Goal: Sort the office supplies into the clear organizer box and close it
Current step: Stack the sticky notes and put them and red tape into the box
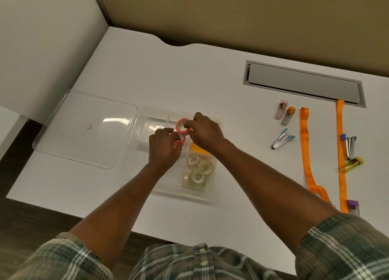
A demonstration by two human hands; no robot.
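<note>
The clear organizer box (130, 166) sits open on the white desk, its clear lid (84, 130) lying flat to its left. Over the box's far compartments, my right hand (205, 132) pinches a pink tape roll (180, 125). My left hand (163, 148) grips a second pink tape roll (180, 141) just below it. Several clear tape rolls (197, 172) lie in the near right compartment. An orange sticky pad (197, 148) shows partly under my right wrist.
To the right on the desk lie two small lead tubes (284, 113), a blue staple remover (283, 139), another staple remover (350, 147), a yellow stapler (351, 164), two orange straps (306, 145) and a purple-capped item (353, 206). A grey cable hatch (303, 83) is set into the far desk.
</note>
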